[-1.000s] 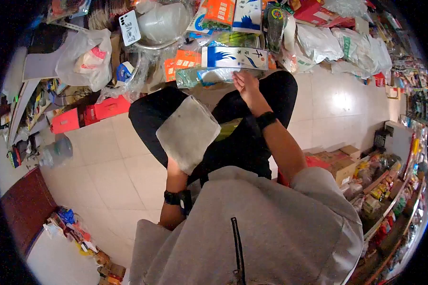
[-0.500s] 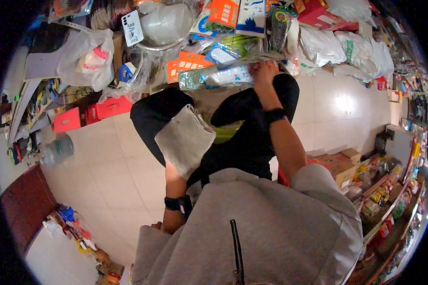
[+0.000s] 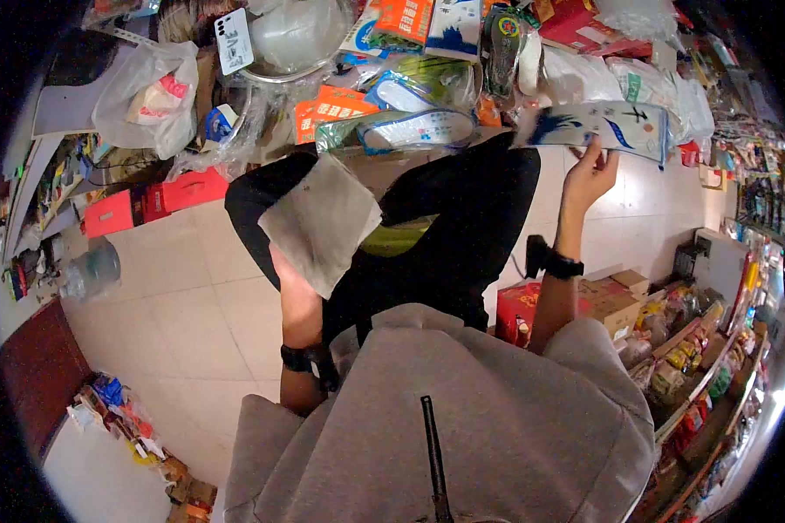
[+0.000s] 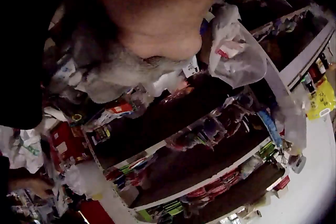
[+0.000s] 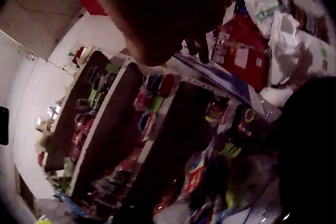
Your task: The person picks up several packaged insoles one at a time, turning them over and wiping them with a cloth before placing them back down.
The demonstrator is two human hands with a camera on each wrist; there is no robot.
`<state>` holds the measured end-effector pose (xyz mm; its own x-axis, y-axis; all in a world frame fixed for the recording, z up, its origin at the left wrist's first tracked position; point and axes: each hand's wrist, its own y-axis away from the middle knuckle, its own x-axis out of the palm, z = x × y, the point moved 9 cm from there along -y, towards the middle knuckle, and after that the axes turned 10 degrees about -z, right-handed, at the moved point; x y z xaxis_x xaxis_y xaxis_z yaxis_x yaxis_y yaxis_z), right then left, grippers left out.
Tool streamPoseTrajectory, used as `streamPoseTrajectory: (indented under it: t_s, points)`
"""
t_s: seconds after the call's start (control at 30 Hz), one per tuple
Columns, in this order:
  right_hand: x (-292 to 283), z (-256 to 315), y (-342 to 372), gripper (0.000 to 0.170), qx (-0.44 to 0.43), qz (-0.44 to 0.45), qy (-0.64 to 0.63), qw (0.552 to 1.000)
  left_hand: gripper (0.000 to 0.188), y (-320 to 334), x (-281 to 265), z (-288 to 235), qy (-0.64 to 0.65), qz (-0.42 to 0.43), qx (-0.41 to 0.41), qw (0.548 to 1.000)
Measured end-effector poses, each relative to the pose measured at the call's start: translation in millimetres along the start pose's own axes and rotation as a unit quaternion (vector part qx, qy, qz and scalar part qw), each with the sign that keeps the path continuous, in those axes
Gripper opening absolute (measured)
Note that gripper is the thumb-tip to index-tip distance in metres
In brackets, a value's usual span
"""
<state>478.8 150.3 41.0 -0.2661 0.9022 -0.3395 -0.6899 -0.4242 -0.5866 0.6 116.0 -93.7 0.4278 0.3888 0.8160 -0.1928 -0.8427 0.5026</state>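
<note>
Taking the clock from the middle of the head view, we have our left hand at 9 o'clock, under the grey cloth. The cloth lies over its fingers, so we cannot tell how they are set. The cloth sits at 10 o'clock, its edges uncovered, its upper corner just beside the clear packet's near edge in view.

A red box stands on the floor at 4 o'clock, just beside our right forearm. Our right hand is at 2 o'clock, thumb and fingers pinching the blue-and-white packet by its near long edge. The packet runs crosswise, its left end above our right knee, its right end out past the knee; floor tiles show below it on both sides of our wrist.

At 12 o'clock, beyond our knees, the clear packet lies along the pile's near edge, with orange packs to its left. Farther off are a phone at 11 o'clock and white bags at 1 o'clock.
</note>
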Motion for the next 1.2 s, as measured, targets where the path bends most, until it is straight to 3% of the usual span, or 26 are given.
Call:
streamPoseTrajectory:
  t_s: [0.07,0.13,0.2,0.23,0.27,0.33,0.37,0.4,0.47,0.53,0.6,0.67,0.8,0.93,1.0,1.03,1.07,1.1,1.13,1.2]
  points:
    - [19.8,33.4,23.3,0.022,0.151,0.076,-0.18,0.969,0.054,-2.1,14.5,-8.4,-0.012,0.006,0.028,1.0]
    - [34.7,29.3,45.2,0.023,0.141,0.123,-0.224,0.956,0.053,-7.5,17.4,-18.8,-0.049,-0.118,0.061,0.99]
    - [55.0,54.0,77.1,0.025,0.297,0.144,-0.336,0.882,0.052,-20.3,28.5,-19.9,-0.058,-0.111,0.056,0.991]
    - [64.7,72.4,88.7,0.026,0.298,0.186,-0.341,0.872,0.052,-20.2,34.1,-19.5,-0.065,-0.106,0.051,0.991]
    - [73.6,88.5,100.3,0.026,0.299,0.229,-0.345,0.86,0.053,-10.9,50.2,-19.4,-0.091,-0.157,0.066,0.981]
    - [91.3,104.4,123.7,0.026,0.265,0.313,-0.297,0.862,0.052,-14.8,57.7,-18.0,-0.256,-0.107,0.131,0.952]
    - [93.9,128.3,131.0,0.023,0.253,0.329,-0.293,0.861,0.053,-18.3,69.9,-1.3,-0.113,-0.093,0.064,0.987]
    - [96.2,149.9,132.6,0.022,0.161,0.337,-0.279,0.885,0.058,-13.3,76.9,10.8,-0.165,-0.111,0.02,0.98]
    - [105.0,152.1,149.4,0.022,0.192,0.365,-0.249,0.876,0.061,-10.5,76.2,27.3,-0.302,-0.196,-0.004,0.933]
    - [108.7,155.9,156.4,0.024,0.194,0.363,-0.247,0.877,0.054,-17.9,76.8,35.6,-0.427,-0.123,0.055,0.894]
    - [109.6,158.3,164.3,0.025,0.198,0.357,-0.242,0.88,0.039,-17.0,77.2,33.5,-0.461,-0.134,0.167,0.861]
    - [109.1,153.0,178.9,0.029,0.199,0.371,-0.18,0.889,0.036,-10.1,97.5,26.6,-0.529,-0.11,0.284,0.792]
    - [102.8,145.6,165.7,0.029,0.131,0.327,-0.162,0.922,0.035,-5.0,102.7,29.1,-0.556,-0.095,0.292,0.773]
    - [102.4,148.9,158.3,0.028,0.133,0.277,-0.215,0.927,0.031,10.2,108.3,32.9,-0.604,-0.088,0.269,0.745]
    - [108.0,138.2,153.7,0.025,0.109,0.275,-0.168,0.94,0.03,11.5,106.2,28.8,-0.619,-0.045,0.257,0.741]
    - [107.7,133.9,140.3,0.024,0.123,0.225,-0.207,0.944,0.031,9.8,93.0,27.9,-0.659,-0.063,0.204,0.721]
    - [106.8,132.0,126.8,0.024,0.136,0.174,-0.246,0.944,0.031,13.4,89.9,22.6,-0.659,-0.064,0.207,0.72]
    - [108.7,132.1,114.4,0.025,0.139,0.148,-0.293,0.934,0.029,18.4,87.8,18.5,-0.618,-0.056,0.214,0.754]
    - [108.6,130.4,101.4,0.025,0.138,0.147,-0.294,0.934,0.026,14.3,64.3,18.7,-0.542,-0.076,0.163,0.821]
    - [109.1,114.7,82.3,0.028,0.22,0.163,-0.266,0.924,0.031,9.3,25.2,14.8,-0.35,-0.136,0.069,0.924]
